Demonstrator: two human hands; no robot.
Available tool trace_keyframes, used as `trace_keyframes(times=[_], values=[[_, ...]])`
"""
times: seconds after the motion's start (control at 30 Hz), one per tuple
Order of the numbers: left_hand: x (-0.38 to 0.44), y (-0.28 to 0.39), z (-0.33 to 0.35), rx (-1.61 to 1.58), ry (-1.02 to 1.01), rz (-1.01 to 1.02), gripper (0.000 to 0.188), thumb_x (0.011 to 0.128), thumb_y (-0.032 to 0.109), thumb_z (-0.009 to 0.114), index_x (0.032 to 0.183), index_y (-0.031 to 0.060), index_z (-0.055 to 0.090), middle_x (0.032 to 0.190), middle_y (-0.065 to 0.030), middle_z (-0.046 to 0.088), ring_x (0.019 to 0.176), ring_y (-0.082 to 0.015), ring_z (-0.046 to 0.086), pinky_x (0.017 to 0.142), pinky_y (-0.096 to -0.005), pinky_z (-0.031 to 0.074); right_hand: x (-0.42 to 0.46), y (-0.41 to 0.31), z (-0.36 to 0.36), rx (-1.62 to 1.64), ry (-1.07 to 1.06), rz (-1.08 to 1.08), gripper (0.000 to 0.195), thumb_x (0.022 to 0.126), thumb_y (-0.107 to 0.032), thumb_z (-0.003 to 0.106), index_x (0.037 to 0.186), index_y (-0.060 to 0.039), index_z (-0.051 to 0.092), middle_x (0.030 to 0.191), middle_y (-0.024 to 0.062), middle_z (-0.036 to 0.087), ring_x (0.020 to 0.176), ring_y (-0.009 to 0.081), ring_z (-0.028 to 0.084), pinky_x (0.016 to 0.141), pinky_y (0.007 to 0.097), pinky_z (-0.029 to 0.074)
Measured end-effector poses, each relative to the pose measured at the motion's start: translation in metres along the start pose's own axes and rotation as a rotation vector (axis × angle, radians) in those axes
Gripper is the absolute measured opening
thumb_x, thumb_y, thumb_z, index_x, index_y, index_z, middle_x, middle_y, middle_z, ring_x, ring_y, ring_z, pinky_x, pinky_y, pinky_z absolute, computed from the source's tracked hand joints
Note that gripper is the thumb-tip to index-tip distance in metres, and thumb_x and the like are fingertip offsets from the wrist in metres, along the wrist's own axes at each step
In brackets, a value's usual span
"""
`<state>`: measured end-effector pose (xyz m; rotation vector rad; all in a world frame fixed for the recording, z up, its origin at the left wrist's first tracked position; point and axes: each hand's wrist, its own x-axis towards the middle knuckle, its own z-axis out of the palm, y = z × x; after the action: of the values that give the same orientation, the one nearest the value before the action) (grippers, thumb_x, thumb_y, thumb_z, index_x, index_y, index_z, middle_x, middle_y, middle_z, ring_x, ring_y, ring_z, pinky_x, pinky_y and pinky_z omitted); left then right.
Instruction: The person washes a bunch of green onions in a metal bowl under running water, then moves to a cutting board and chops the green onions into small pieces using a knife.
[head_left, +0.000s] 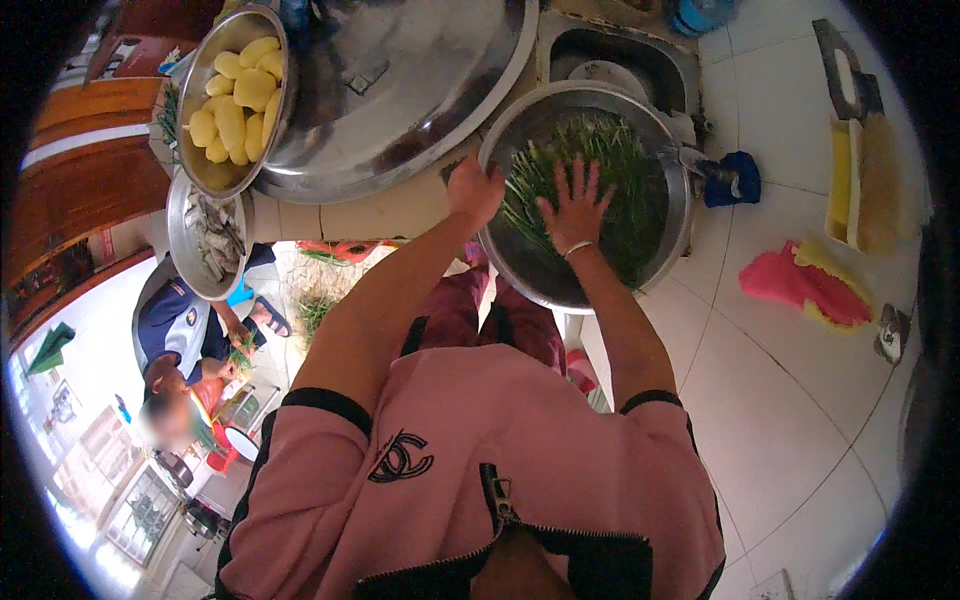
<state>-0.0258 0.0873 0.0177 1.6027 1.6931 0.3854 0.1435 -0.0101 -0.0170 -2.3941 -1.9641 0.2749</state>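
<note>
A large round metal basin (679, 202) sits in front of me, and water seems to cover part of its inside. Long thin green stalks (626, 161), which look like chives or scallions, fill much of it. My right hand (577, 202) lies palm down on the stalks, its fingers spread and gripping nothing. A thin band circles that wrist. At the basin's left side my left hand (476, 187) is curled on the rim, with its fingertips partly hidden.
Left of the basin are a wide metal lid (420, 97), a bowl of peeled potatoes (244, 127) and a bowl of greyish food pieces (214, 244). Behind the basin is a sink (667, 56). A seated person (176, 315) handles greens at left. Pink and yellow cloths (795, 281) hang by the tiles.
</note>
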Motion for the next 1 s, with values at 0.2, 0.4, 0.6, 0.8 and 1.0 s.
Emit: trace_keyframes(times=[0.2,0.4,0.6,0.8,1.0], values=[[0.003,-0.003,0.003,-0.039,-0.006,0.03,0.037,0.08,0.021,0.063,0.11,0.0007,0.056,0.092,-0.0246,0.066,0.09,-0.0423,0.063,0.08,-0.0501,0.05,0.009,0.009,0.008,-0.024,0.027,0.036,0.069,0.094,-0.056,0.039,0.151,-0.0187,0.024,0.159,0.0072,0.011,0.146,0.0342,0.006,0.108,0.0686,0.011],[0.005,-0.013,0.012,-0.045,0.029,0.053,0.037,0.081,0.022,0.062,0.112,0.0022,0.057,0.093,-0.0248,0.066,0.091,-0.0425,0.063,0.081,-0.0495,0.05,0.007,0.006,-0.008,0.144,0.022,0.072,0.065,0.095,-0.046,0.046,0.149,-0.0156,0.029,0.158,0.0089,0.016,0.145,0.036,0.009,0.109,0.0673,0.009],[0.002,-0.004,0.006,-0.035,-0.007,-0.025,0.039,0.081,0.022,0.063,0.115,0.0035,0.057,0.095,-0.024,0.067,0.092,-0.0423,0.063,0.083,-0.0496,0.05,-0.006,-0.027,-0.032,0.173,0.039,-0.169,0.069,0.089,-0.039,0.056,0.148,-0.0155,0.03,0.156,0.0115,0.022,0.145,0.0347,0.014,0.113,0.0629,0.006],[0.001,-0.001,0.005,0.013,0.041,0.018,0.049,0.079,0.019,0.067,0.122,0.0009,0.054,0.096,-0.0245,0.067,0.091,-0.0411,0.065,0.081,-0.0481,0.051,0.009,-0.022,-0.017,0.125,0.057,-0.264,0.069,0.087,-0.035,0.06,0.147,-0.0143,0.033,0.155,0.0127,0.022,0.145,0.0355,0.013,0.113,0.0624,0.005],[0.002,0.0,0.004,-0.01,-0.013,-0.042,0.036,0.079,0.02,0.066,0.111,0.004,0.06,0.092,-0.0218,0.067,0.09,-0.0411,0.064,0.079,-0.0487,0.05,0.006,-0.022,-0.014,0.126,-0.005,-0.253,0.061,0.085,-0.031,0.062,0.141,-0.0142,0.042,0.152,0.0102,0.03,0.143,0.0311,0.021,0.113,0.0622,0.008]])
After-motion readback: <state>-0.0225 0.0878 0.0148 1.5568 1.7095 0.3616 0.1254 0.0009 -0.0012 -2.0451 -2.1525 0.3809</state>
